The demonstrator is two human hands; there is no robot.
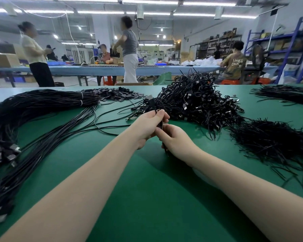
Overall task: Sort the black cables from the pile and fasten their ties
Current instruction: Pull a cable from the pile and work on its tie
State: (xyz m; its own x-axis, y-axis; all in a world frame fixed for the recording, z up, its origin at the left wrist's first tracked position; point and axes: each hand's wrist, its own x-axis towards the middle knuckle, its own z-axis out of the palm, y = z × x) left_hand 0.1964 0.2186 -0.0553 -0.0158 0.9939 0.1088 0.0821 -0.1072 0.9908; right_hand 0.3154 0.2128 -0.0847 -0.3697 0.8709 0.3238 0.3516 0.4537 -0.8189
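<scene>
Head view shows a small folded black cable (159, 121) held upright between both hands above the middle of the green table (147, 189). The left hand (150, 127) has fingers and thumb curled round its upper part; the right hand (173, 139) grips its lower part, fingers closed, its index finger pressed against the bundle. Whether a tie is already round it is hidden by the fingers.

Just beyond the hands, slightly right, lies a tall heap of coiled cables (196, 100), which look bundled and tied, so a good share seems done. To the near right sits a loose mound of black ties (269, 142), still plentiful. On the left, a thick sheaf of long straight cables (33, 110), banded with white near its far end, sweeps toward the near edge; these appear to be waiting, so I judge much work remains. A flat scatter of small black pieces (119, 95) lies at the far side, and another dark bundle (285, 96) at far right.
</scene>
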